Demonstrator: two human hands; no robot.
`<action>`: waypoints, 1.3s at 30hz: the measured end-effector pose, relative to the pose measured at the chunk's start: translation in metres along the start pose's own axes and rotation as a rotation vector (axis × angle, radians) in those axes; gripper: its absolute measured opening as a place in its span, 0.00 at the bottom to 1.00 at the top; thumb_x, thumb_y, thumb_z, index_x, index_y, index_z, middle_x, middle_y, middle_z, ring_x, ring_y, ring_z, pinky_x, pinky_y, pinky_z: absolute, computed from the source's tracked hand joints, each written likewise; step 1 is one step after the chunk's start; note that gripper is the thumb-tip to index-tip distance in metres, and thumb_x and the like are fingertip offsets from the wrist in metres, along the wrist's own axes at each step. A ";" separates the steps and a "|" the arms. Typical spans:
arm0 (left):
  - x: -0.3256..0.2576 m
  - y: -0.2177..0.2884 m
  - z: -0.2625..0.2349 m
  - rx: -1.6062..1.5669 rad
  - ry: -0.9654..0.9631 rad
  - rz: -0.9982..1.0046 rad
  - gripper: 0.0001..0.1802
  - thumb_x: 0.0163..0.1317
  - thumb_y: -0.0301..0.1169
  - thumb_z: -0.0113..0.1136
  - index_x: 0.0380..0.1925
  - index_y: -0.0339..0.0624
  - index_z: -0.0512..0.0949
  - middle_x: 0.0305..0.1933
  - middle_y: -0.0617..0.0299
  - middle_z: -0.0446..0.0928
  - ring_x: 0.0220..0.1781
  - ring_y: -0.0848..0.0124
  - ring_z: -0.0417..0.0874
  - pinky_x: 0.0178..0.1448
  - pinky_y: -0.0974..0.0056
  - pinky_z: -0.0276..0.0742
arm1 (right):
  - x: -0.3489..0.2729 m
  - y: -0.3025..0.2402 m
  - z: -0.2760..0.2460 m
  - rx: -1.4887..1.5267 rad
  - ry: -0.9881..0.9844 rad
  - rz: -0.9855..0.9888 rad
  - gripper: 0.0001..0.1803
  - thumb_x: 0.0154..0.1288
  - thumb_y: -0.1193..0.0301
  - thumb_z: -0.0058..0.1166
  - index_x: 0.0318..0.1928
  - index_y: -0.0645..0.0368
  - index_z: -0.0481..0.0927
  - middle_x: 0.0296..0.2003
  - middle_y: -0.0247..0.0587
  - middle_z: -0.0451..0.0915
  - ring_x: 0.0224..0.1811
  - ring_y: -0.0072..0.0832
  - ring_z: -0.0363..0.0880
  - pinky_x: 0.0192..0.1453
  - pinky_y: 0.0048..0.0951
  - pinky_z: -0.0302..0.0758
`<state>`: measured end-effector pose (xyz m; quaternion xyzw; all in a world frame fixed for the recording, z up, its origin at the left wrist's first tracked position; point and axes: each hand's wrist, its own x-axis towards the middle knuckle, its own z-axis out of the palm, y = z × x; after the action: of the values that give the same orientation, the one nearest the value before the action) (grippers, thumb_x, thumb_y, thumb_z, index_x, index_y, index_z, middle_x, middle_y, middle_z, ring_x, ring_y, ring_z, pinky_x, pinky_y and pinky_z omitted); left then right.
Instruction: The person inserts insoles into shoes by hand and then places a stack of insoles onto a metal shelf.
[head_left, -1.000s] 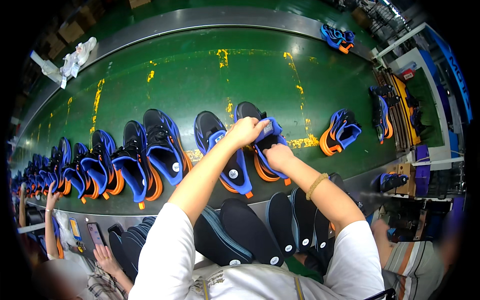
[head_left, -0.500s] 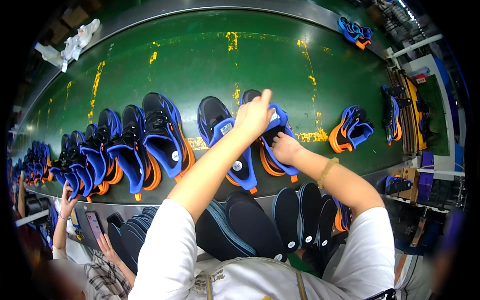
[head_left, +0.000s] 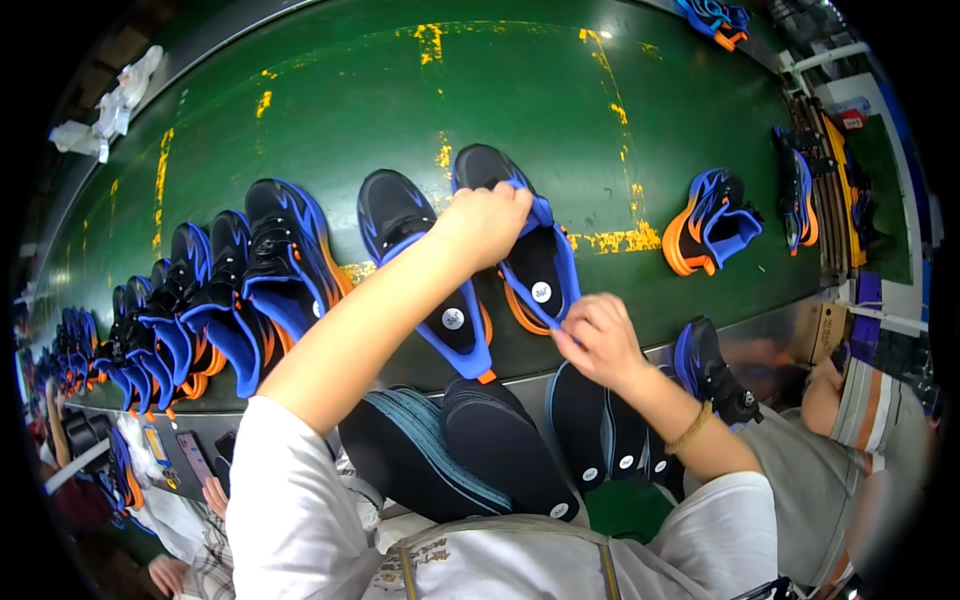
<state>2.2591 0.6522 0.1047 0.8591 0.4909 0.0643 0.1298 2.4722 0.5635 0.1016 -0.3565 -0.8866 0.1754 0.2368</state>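
Observation:
A black and blue sneaker (head_left: pixel 488 168) with an orange sole lies on the green work surface, its toe pointing away from me. My left hand (head_left: pixel 487 225) is closed on its tongue, holding the opening back. At its heel, my right hand (head_left: pixel 603 340) has its fingers curled, thumb and fingertips pinching the rim. Inside sits a black insole (head_left: pixel 538 268) with a round white sticker. Just left, partly behind my left forearm, lies a matching sneaker (head_left: pixel 392 205), also with a stickered insole. Stacked black insoles (head_left: pixel 510 440) lie close to my body.
A row of similar sneakers (head_left: pixel 285 230) runs off to the left. One sneaker (head_left: pixel 712 225) stands to the right on the green surface (head_left: pixel 350 110). Another person in striped shorts (head_left: pixel 865 410) is at the right, near a dark sneaker (head_left: pixel 712 370). A phone (head_left: pixel 197 458) lies lower left.
My right hand has come out of the sneaker to its heel, baring the insole. The left hand's raised finger has curled onto the tongue. A person and a dark sneaker have appeared at right.

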 end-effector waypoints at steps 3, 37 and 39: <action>-0.016 0.017 -0.005 0.234 0.086 0.214 0.06 0.48 0.30 0.51 0.27 0.42 0.71 0.25 0.60 0.73 0.25 0.65 0.78 0.29 0.64 0.71 | -0.031 -0.005 0.007 0.010 0.085 0.040 0.10 0.44 0.73 0.62 0.24 0.58 0.72 0.30 0.34 0.73 0.39 0.33 0.74 0.44 0.34 0.67; -0.019 0.028 0.002 -0.006 0.082 0.102 0.05 0.51 0.28 0.51 0.27 0.39 0.70 0.26 0.57 0.72 0.29 0.61 0.78 0.37 0.61 0.72 | -0.043 -0.010 -0.011 -0.026 -0.024 0.091 0.12 0.43 0.72 0.64 0.30 0.60 0.76 0.35 0.38 0.71 0.39 0.33 0.72 0.46 0.35 0.66; -0.024 0.033 -0.019 -0.416 0.079 -0.046 0.03 0.54 0.23 0.49 0.26 0.36 0.66 0.30 0.54 0.70 0.28 0.59 0.76 0.35 0.61 0.70 | -0.048 -0.011 -0.005 -0.032 0.035 0.132 0.14 0.42 0.72 0.65 0.32 0.60 0.77 0.37 0.39 0.71 0.40 0.34 0.72 0.46 0.35 0.65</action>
<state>2.2696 0.6187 0.1327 0.7991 0.4914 0.1949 0.2863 2.4994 0.5221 0.0963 -0.4210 -0.8595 0.1702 0.2345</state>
